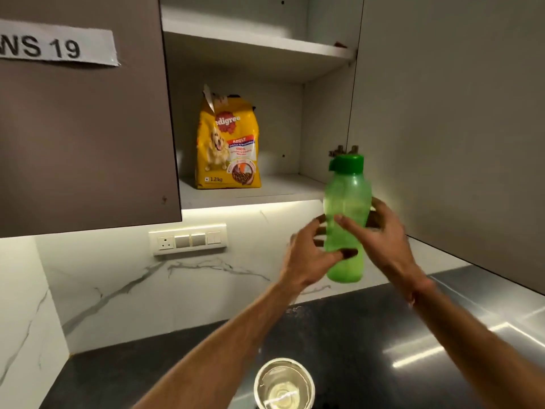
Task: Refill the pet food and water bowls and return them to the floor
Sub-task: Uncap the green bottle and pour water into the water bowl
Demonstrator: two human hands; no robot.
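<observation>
A translucent green water bottle [346, 208] with a darker green cap stands upright in the air in front of the open cupboard. My left hand [309, 258] grips its lower half, thumb across the front. My right hand [383, 237] lies against the bottle's right side with fingers spread over it. A yellow bag of dog food [227, 143], torn open at the top, stands on the cupboard's lower shelf [283, 187]. A steel bowl [284, 385] with a shiny bottom sits on the dark countertop [118, 376] below my arms.
The cupboard door [457, 128] hangs open at the right, close to the bottle. A closed brown door [82, 128] with a paper label is at the left. A switch panel [188, 239] sits on the marble backsplash.
</observation>
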